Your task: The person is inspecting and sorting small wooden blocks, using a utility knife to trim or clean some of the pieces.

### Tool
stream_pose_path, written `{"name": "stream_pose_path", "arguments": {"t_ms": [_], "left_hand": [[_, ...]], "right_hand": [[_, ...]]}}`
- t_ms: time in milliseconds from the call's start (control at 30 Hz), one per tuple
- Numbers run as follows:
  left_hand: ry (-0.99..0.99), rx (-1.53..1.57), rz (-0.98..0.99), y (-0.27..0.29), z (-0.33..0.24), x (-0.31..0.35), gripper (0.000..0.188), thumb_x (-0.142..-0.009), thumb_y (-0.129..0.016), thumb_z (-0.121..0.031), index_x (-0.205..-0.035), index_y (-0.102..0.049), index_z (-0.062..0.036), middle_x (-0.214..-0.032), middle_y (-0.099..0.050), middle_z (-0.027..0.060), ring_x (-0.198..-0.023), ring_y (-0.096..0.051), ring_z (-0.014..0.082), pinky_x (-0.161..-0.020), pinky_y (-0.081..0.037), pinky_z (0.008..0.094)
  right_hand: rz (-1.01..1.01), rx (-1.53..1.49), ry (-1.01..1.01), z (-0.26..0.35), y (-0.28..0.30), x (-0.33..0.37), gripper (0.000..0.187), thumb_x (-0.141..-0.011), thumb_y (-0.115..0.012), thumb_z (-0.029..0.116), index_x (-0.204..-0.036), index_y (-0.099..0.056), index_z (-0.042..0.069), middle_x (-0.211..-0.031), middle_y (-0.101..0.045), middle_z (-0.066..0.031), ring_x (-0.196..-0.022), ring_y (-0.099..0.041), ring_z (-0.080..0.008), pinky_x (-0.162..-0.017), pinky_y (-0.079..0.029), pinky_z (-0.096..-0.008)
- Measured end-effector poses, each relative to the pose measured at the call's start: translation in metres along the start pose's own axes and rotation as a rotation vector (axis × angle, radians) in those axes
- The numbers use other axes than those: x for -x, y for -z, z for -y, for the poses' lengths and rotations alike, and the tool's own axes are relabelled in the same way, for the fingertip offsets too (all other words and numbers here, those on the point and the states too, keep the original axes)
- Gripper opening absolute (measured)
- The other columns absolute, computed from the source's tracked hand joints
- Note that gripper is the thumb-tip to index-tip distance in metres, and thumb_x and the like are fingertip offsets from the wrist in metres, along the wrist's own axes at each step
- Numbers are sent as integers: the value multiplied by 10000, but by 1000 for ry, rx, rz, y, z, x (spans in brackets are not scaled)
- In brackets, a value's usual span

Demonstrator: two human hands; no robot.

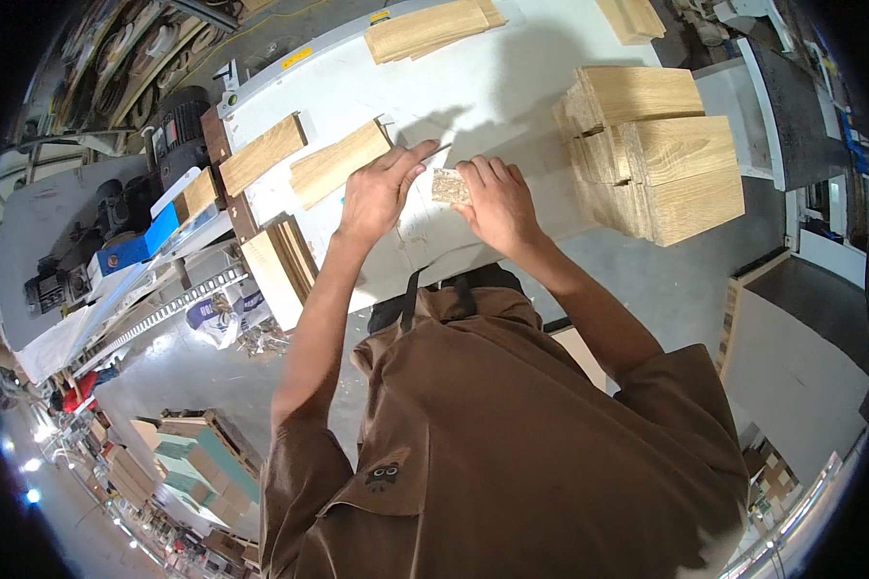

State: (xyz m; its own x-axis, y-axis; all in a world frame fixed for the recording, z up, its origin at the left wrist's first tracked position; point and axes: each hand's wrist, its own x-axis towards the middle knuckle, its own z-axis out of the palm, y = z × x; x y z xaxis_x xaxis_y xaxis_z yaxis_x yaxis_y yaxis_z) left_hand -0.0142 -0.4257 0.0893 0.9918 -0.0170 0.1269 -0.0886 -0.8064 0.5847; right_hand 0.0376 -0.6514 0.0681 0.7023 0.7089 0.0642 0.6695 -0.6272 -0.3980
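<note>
Chipboard piece is grasped by the right hand, upper centre of frame; whether the curled left hand holds anything, I cannot tell. Handling seems the step; next calls for steadiness.

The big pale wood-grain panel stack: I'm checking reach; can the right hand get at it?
Probably yes: the right hand has only white tabletop between it and the stack, though its fingers hold a tan chipboard piece.

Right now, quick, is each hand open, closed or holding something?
Left hand: closed, apparently around a slim tool, mostly hidden.
Right hand: closed, holding a small particleboard piece.
</note>
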Motion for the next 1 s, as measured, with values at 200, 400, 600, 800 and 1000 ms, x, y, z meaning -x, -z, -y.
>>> {"name": "stream_pose_path", "arguments": {"t_ms": [200,400,600,800,1000], "left_hand": [[-212,-221,66,-2,14,13,750,-896,-632,20,-1538,-586,-365,-1118,-728,37,-939,-742,272,-795,-670,391],[-211,-273,197,-3,22,58,884,-847,-603,93,-1579,-538,-398,-1171,-724,27,-939,-738,247,-840,-687,392],[-163,-101,151,-32,58,105,731,-896,-582,20,-1509,-614,-377,-1156,-713,31,-1048,-713,271,-894,-629,397],[8,53,-7,-79,109,139,513,-959,-697,-49,-1462,-657,-147,-1256,-709,167,-1160,-672,395,-1008,-541,491],[117,317,1,-70,83,115,616,-971,-781,-201,-1501,-556,21,-1390,-623,278,-1280,-596,469,-1090,-475,518]], "right_hand": [[-98,-54,49,4,0,0,605,-805,-888,161,-1321,-593,50,-1209,-654,-127,-1112,-639,-319,-945,-481,-467],[-47,28,11,6,-8,4,638,-842,-866,214,-1370,-550,46,-1266,-641,-160,-1153,-627,-367,-987,-482,-499],[-37,28,-30,2,4,2,642,-858,-860,241,-1380,-544,42,-1278,-640,-171,-1187,-621,-375,-1005,-483,-519],[156,109,-84,9,-9,3,659,-963,-742,500,-1385,-563,26,-1350,-603,-185,-1268,-569,-351,-1096,-431,-496],[74,74,-1,-3,-2,13,700,-968,-718,531,-1430,-571,27,-1345,-608,-166,-1292,-554,-322,-1104,-425,-481]]}}
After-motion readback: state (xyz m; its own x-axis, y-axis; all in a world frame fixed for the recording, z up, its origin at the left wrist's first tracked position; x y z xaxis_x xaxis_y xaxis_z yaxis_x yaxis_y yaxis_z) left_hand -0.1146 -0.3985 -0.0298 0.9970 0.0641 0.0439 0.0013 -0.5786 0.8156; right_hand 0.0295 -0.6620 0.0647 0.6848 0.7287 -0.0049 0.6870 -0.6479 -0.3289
